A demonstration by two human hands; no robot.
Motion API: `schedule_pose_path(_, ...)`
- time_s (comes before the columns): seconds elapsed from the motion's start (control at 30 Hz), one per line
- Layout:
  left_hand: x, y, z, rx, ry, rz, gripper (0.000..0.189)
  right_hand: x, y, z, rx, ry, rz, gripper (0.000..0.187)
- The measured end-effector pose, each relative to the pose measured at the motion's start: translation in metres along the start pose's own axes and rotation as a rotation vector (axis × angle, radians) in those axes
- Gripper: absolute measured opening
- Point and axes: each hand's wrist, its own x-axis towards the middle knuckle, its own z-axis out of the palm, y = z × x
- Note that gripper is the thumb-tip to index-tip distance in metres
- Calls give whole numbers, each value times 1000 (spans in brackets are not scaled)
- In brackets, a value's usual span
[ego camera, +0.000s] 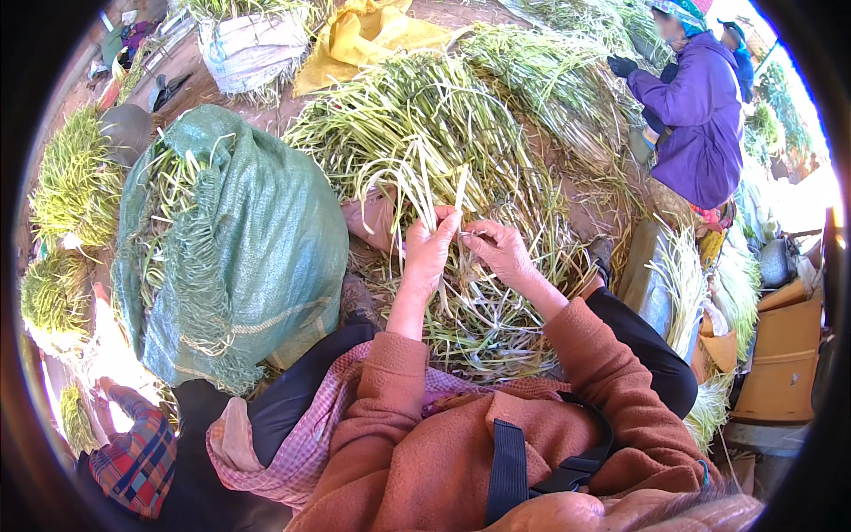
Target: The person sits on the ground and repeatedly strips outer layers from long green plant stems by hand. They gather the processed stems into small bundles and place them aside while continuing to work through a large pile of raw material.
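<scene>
Several long pale-green leafy stalks point(420, 176), which look like spring onions or a similar crop, are held in my left hand point(425, 249). Their tops arch over above my fingers. My right hand point(500, 251) is close beside it, thumb and forefinger pinched on a thin pale strand point(471, 233) near the stalks. Behind and below both hands spreads a large heap of the same stalks point(425, 113), with loose peelings and roots point(492, 312) between my knees. Left of my hands stands a bulging green woven sack point(279, 219), stuffed with stalks that show at its opening.
More bundles lie at left point(76, 179) and along a row at upper right point(552, 73). A white sack point(256, 53) and a yellow sheet point(365, 36) are at the back. A person in a purple jacket point(698, 113) works at right; a plaid sleeve point(136, 459) shows lower left.
</scene>
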Motion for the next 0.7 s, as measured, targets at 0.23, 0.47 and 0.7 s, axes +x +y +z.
schedule_pose_path(0.23, 1, 0, -1, 21, 47, 17, 15, -2, 9, 3, 147, 71, 53, 18)
schedule_pose_path(0.47, 4, 5, -2, 41, 86, 76, 13, -4, 27, -6, 201, 149, 88, 13)
schedule_pose_path(0.7, 5, 19, -8, -60, 154, 161, 10, -20, 88, -46, -528, 286, 55, 15)
